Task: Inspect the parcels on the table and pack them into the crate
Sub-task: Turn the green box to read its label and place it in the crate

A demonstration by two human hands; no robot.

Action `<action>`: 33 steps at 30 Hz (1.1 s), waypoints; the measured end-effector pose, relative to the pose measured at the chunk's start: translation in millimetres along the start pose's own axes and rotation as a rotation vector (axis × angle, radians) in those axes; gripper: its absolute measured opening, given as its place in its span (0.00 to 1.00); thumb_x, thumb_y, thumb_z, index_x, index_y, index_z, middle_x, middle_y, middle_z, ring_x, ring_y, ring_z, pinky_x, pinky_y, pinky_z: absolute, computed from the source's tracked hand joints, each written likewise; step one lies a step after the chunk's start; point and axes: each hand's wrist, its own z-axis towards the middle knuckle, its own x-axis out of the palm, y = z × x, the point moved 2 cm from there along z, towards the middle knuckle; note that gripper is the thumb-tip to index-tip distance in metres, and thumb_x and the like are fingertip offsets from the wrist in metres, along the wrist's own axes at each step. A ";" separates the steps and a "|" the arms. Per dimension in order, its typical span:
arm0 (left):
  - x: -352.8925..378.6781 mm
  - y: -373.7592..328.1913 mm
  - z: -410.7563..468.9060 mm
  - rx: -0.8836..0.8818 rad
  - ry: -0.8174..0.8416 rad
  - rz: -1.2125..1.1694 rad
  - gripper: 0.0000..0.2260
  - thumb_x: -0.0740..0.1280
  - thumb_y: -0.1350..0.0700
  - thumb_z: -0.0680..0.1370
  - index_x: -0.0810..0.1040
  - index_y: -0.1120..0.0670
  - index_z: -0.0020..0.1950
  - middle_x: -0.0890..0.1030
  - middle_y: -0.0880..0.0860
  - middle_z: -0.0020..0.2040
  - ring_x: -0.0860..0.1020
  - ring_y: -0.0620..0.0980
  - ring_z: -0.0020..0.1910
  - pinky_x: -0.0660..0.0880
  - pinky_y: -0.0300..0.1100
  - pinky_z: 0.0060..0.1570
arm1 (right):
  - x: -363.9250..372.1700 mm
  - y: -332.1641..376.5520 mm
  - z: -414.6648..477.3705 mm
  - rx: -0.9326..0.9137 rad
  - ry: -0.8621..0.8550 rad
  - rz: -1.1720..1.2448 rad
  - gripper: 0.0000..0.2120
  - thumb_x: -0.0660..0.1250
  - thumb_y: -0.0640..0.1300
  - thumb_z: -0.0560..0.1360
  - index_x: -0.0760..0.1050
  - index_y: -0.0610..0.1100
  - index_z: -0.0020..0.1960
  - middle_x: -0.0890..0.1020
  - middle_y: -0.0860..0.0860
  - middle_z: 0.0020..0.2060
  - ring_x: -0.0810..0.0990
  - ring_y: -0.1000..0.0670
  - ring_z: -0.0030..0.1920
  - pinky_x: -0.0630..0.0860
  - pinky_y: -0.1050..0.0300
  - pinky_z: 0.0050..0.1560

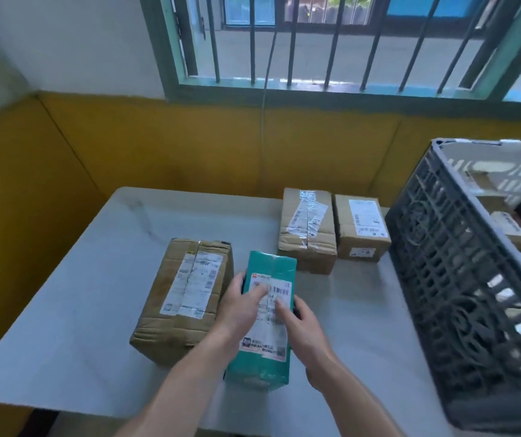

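A teal parcel [268, 269] with a white shipping label lies near the table's front middle. My left hand [240, 305] grips its left side, thumb on the label. My right hand [297, 323] grips its right side, thumb also on the label. A large brown cardboard parcel [186, 298] lies just left of it. Two smaller brown parcels [308, 228] [361, 227] sit side by side further back. The dark grey slatted crate [461, 279] stands at the right, with brown parcels [505, 225] partly visible inside.
The white table [95, 279] ends at a front edge close to me. A yellow padded bench back [158, 146] runs behind and to the left. A barred window [316, 42] is above it, with a thin cable hanging down.
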 end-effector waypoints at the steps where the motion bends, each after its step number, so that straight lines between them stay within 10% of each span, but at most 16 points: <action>1: -0.1 -2.9 -0.6 0.027 0.024 -0.007 0.11 0.64 0.54 0.83 0.74 0.43 0.65 0.87 0.51 0.50 0.87 0.55 0.45 0.83 0.62 0.50 | 0.0 2.3 -1.4 -0.028 -0.016 0.014 0.11 0.64 0.51 0.83 0.76 0.55 0.64 0.87 0.58 0.48 0.87 0.57 0.47 0.81 0.58 0.45; 12: 23.2 -38.4 -14.0 0.297 0.247 -0.125 0.24 0.66 0.59 0.82 0.70 0.37 0.73 0.85 0.46 0.58 0.86 0.49 0.51 0.83 0.43 0.42 | -37.5 51.3 -27.4 -0.306 -0.221 0.122 0.11 0.66 0.49 0.82 0.75 0.62 0.62 0.87 0.60 0.51 0.86 0.57 0.49 0.85 0.55 0.47; 19: 44.4 -54.4 -19.8 0.363 0.245 -0.168 0.31 0.67 0.55 0.82 0.58 0.30 0.77 0.83 0.41 0.59 0.85 0.48 0.53 0.84 0.48 0.47 | -51.5 73.2 -31.5 -0.390 -0.202 0.159 0.18 0.68 0.50 0.81 0.73 0.62 0.69 0.85 0.59 0.55 0.87 0.54 0.51 0.85 0.48 0.50; 26: 61.9 -59.8 -20.9 0.360 0.252 -0.227 0.24 0.68 0.52 0.81 0.68 0.31 0.73 0.84 0.46 0.60 0.85 0.53 0.55 0.84 0.55 0.51 | -58.3 74.1 -29.0 -0.414 -0.096 0.129 0.35 0.72 0.61 0.71 0.63 0.68 0.75 0.84 0.59 0.57 0.87 0.53 0.52 0.85 0.49 0.47; 33: 66.0 -58.5 -21.1 0.424 0.260 -0.252 0.27 0.70 0.53 0.76 0.69 0.26 0.67 0.81 0.40 0.62 0.82 0.47 0.62 0.83 0.44 0.51 | -68.7 83.3 -19.9 -0.425 -0.050 0.191 0.26 0.70 0.50 0.79 0.67 0.62 0.74 0.85 0.57 0.56 0.87 0.49 0.54 0.84 0.42 0.52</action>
